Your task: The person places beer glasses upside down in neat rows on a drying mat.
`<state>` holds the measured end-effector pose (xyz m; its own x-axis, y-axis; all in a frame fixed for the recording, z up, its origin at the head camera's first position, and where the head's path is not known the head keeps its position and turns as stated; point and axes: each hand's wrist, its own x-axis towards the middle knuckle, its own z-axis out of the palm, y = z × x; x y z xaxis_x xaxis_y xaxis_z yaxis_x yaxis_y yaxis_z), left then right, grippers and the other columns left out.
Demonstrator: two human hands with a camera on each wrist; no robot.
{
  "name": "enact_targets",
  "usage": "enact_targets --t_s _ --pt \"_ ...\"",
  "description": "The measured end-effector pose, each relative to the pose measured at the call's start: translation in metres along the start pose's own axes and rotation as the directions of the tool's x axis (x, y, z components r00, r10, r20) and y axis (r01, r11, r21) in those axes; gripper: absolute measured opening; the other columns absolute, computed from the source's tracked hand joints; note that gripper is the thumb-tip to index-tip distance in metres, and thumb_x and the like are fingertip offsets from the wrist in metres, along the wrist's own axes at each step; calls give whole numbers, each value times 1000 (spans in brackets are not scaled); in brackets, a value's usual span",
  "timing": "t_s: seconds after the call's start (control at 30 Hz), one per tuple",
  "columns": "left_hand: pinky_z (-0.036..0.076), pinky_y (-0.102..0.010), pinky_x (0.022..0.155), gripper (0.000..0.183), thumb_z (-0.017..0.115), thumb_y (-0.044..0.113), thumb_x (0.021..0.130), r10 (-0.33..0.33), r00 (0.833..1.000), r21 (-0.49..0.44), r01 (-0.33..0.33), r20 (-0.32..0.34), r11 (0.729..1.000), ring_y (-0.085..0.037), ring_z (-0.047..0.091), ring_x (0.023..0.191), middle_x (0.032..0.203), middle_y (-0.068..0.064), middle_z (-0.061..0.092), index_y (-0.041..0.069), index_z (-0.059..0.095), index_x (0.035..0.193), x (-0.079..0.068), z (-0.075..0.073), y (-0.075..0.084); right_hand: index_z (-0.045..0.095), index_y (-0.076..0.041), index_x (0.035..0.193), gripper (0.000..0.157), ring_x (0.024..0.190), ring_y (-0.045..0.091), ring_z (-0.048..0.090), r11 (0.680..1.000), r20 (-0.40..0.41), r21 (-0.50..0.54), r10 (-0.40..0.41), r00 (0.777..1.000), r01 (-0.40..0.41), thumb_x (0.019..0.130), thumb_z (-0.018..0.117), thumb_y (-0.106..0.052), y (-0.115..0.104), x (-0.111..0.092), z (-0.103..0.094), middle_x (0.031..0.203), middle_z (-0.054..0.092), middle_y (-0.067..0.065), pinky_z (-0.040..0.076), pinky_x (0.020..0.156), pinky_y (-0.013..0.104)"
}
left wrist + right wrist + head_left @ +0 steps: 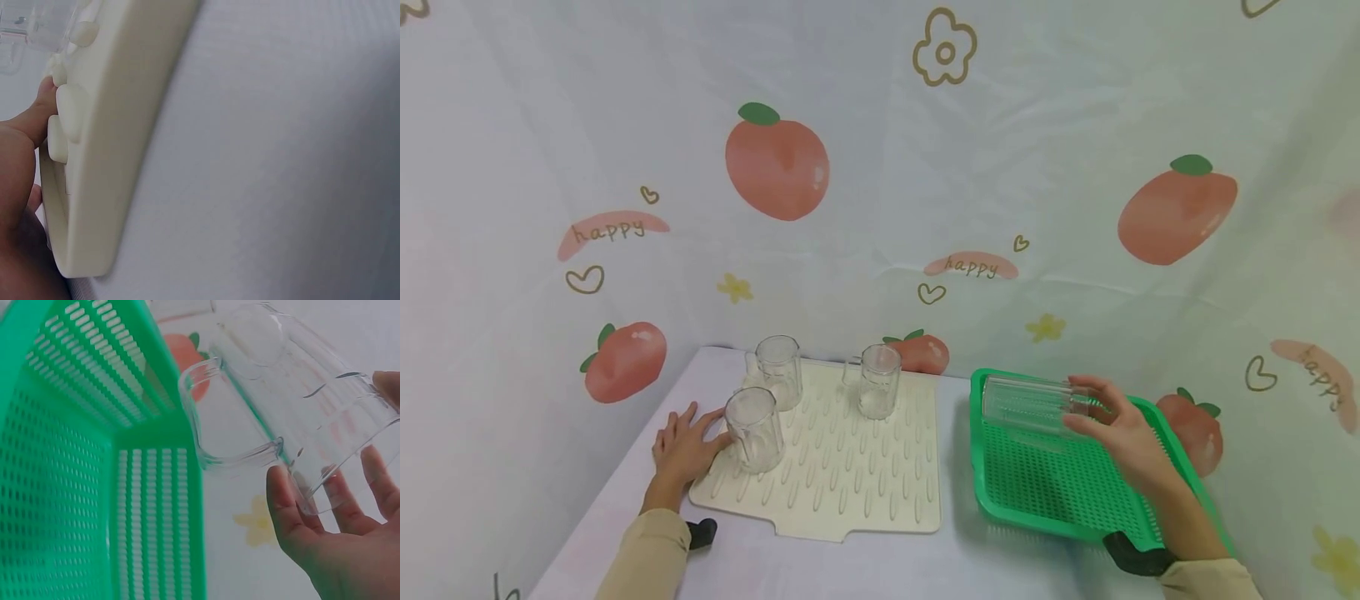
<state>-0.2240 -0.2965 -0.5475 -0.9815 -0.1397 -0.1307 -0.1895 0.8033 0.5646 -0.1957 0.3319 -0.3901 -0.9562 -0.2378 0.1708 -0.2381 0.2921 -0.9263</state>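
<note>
My right hand (1131, 437) grips a clear glass mug (1026, 404) near one end, holding it sideways above the green basket (976, 450). In the right wrist view the mug (312, 394) has its handle toward the basket, and fingers and thumb close around its rim. At the left edge of the cream drying mat (857, 475), my left hand (688, 446) rests with fingers spread, its thumb on the mat's border beside the nearest standing mug (756, 433). Two more clear mugs, one at the back left (780, 375) and another at the back right (880, 383), stand on the mat.
The mat has raised oval ridges and a spout-like tab at its front. The perforated basket stands to its right on the white tabletop (730, 567). A white curtain (880, 167) printed with fruit and flowers hangs close behind and around the table.
</note>
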Motion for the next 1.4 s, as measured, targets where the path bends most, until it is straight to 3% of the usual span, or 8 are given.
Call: enact_targets --t_s 0.13,0.43,0.77,1.07,1.2,1.4 --pt "-6 -77 117 74 60 55 97 9 1000 4 -9 -5 1000 -59 -12 151 167 -31 3 12 41 154 3 1 -1 40 -4 147 50 117 -2 63 997 2 65 -37 999 36 101 59 1 7 4 16 138 53 -13 56 87 17" --pt "-5 -77 117 74 60 56 97 18 1000 4 -18 -4 1000 -60 -11 151 167 -31 3 13 42 154 6 1 3 43 -5 143 47 116 -1 63 996 -41 90 -16 999 20 100 62 -4 12 14 48 134 53 -18 57 86 18" --pt "-6 -76 117 71 60 52 98 0 1000 0 0 7 1000 -59 -12 152 167 -30 2 12 41 154 5 -1 7 41 -2 143 48 117 5 65 968 -56 243 -44 997 57 99 60 1 15 24 84 130 56 -12 59 88 20" --pt "-7 -76 117 71 60 51 98 -5 1000 -6 5 5 1000 -59 -13 152 168 -30 2 11 41 154 3 -2 7 39 1 144 53 119 9 62 977 -60 211 -23 998 35 97 64 -1 9 34 113 133 54 -11 58 88 20" --pt "-7 -76 117 71 60 50 98 -6 1000 -2 6 6 1000 -59 -12 152 167 -31 2 11 41 154 0 -3 8 41 -1 144 54 120 16 59 981 -53 195 0 999 11 96 65 -1 10 38 129 136 50 -3 59 87 21" --pt "-6 -76 117 70 58 49 100 -14 1000 11 14 15 1000 -60 -12 151 167 -31 1 9 40 154 -5 -3 5 44 -2 141 53 121 27 57 967 -40 252 40 998 -29 93 66 3 13 41 156 138 49 4 58 85 22"
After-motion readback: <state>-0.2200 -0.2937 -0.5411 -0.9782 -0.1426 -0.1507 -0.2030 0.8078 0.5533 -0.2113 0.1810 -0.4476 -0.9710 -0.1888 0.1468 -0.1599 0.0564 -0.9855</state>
